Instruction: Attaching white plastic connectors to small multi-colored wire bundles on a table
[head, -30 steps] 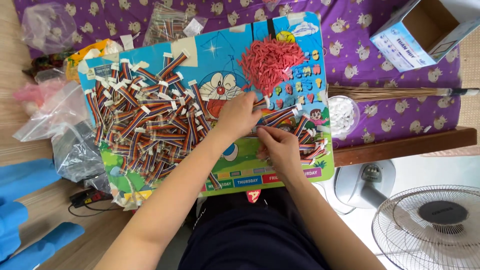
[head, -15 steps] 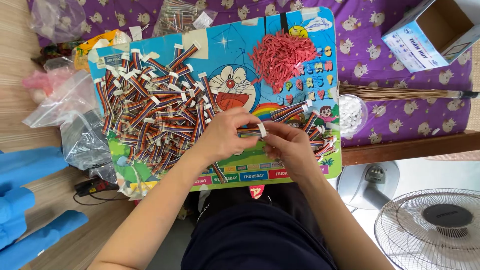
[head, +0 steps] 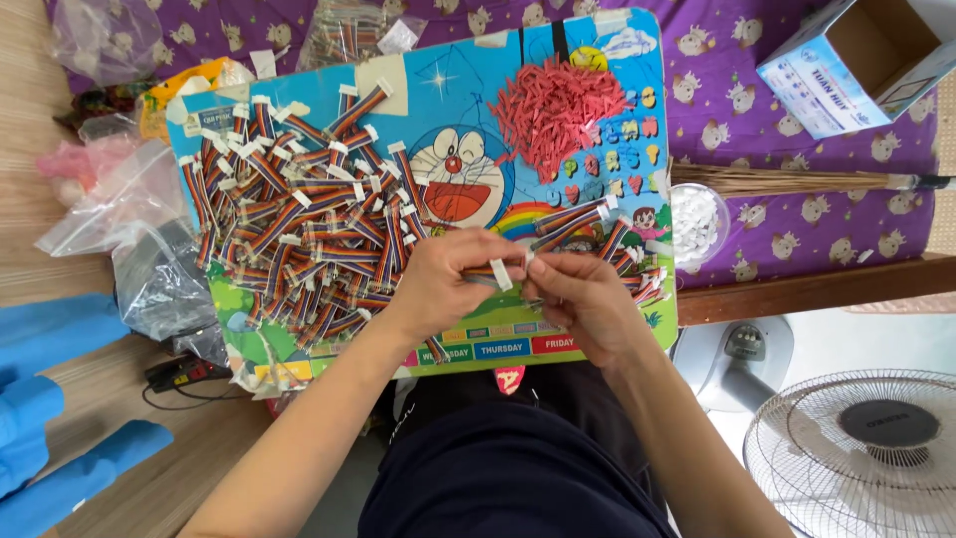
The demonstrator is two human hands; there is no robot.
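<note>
On lap board (head: 299, 90), hands (head: 518, 284) pinch striped bundle (head: 498, 271).

Bundle pile (head: 309, 239) left — red heap (head: 558, 110) beyond

Your glossy printed lap board (head: 607, 40) looked like smooth plastic, and the striped bundles (head: 299, 214) heaped on it seemed, as far as the view allowed, to be ribbon wire banded with matt white paper tape. The purple cloth (head: 777, 179) lay soft and matt beside the cardboard box (head: 846, 75), and crinkled clear plastic bags (head: 119, 199) shone on the wood floor (head: 25, 149).
</note>
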